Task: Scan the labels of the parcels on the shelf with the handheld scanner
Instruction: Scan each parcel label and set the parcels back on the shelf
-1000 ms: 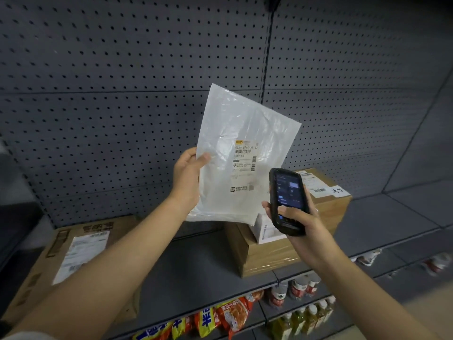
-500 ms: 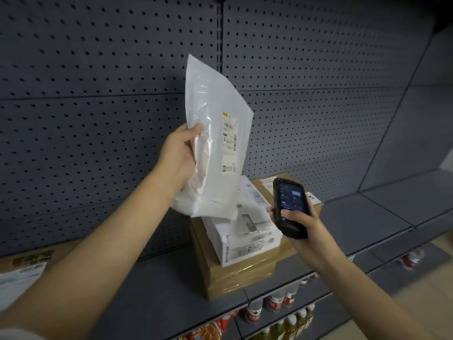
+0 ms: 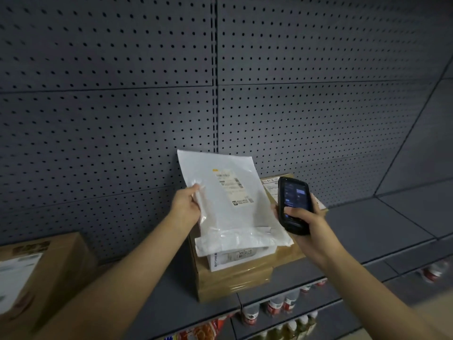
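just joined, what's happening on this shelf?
A person is scanning parcels. The left hand grips a white poly mailer by its edge, its lower end resting on a white box stacked on a cardboard box. The right hand holds the handheld scanner beside the mailer's label.
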